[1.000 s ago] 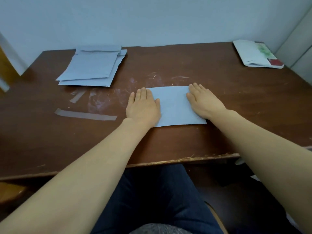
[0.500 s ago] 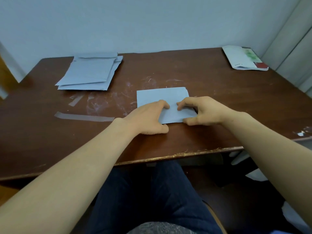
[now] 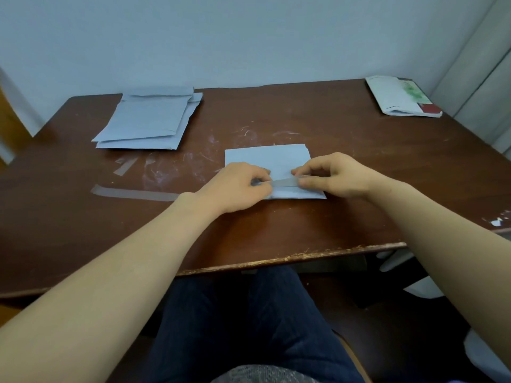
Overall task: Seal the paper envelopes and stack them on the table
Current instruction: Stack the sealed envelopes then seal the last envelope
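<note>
Head view: one pale blue envelope (image 3: 266, 158) flat on the desk (image 3: 345, 150), near front edge, mid-seal. Left hand (image 3: 235, 189) and right hand (image 3: 336, 175) both pinched shut on a thin strip (image 3: 282, 183) along the near flap (adhesive liner, by judgement). Stack of envelopes (image 3: 149, 120) at far left, well apart: at least two, exact count hidden by overlap. Whether these are sealed: cannot tell. Remaining: closing this flap, adding it to a stack.
</note>
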Motion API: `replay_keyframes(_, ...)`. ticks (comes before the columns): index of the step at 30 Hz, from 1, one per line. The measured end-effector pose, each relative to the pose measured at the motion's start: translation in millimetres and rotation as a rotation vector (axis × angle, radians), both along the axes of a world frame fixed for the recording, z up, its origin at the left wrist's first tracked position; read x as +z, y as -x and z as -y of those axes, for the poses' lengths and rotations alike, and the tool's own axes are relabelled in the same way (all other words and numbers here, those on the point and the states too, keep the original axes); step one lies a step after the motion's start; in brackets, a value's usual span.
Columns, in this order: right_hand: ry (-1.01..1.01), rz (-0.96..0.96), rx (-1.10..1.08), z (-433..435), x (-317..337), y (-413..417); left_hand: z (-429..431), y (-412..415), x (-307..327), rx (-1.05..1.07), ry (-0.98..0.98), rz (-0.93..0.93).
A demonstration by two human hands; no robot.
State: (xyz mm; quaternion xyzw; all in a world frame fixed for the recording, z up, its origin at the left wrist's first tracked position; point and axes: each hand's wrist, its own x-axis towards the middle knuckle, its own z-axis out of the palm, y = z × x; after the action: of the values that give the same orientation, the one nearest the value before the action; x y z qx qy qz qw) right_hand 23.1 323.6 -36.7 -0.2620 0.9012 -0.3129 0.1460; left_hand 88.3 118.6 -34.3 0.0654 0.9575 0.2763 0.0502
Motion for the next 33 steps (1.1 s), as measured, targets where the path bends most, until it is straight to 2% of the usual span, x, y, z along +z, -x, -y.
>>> replay_keyframes(4, 0.128, 0.016, -0.121, -2.6, -3.3, 7.3, 12.9, 6.1, -4.6, 0.127, -0.144, -0.021)
replay_keyframes(6, 0.268, 0.049, -0.235, -0.6, -3.8, 11.0, 18.0, 9.1, -5.6, 0.246, -0.325, -0.035)
replay_keyframes(9, 0.517, 0.212, -0.377, 3.9, -4.7, 15.5, 20.1, 12.4, -2.6, 0.443, -0.578, -0.068)
replay_keyframes(12, 0.759, 0.447, -0.451, 6.6, -3.2, 16.2, 19.0, 16.9, 0.6, 0.574, -0.616, -0.086)
replay_keyframes(15, 0.879, 0.504, -0.498, 6.3, -3.2, 16.9, 16.7, 23.6, 1.3, 0.649, -0.782, -0.057)
replay_keyframes(18, 0.931, 0.517, -0.547, 6.8, -4.1, 18.7, 15.4, 29.1, 2.5, 0.720, -0.944, -0.023)
replay_keyframes(24, 0.874, 0.485, -0.469, 5.2, -7.9, 20.9, 13.4, 33.0, 8.3, 0.777, -0.976, -0.034)
replay_keyframes(27, 0.861, 0.414, -0.533, 7.2, -10.4, 24.1, 12.8, 35.4, 10.0, 0.802, -0.984, -0.049)
replay_keyframes(30, 0.726, 0.335, -0.623, 7.8, -10.6, 26.3, 13.8, 37.6, 10.5, 0.822, -0.963, -0.043)
replay_keyframes(33, 0.717, 0.406, -0.612, 5.8, -7.2, 24.8, 16.8, 42.1, 7.5, 0.829, -0.938, -0.050)
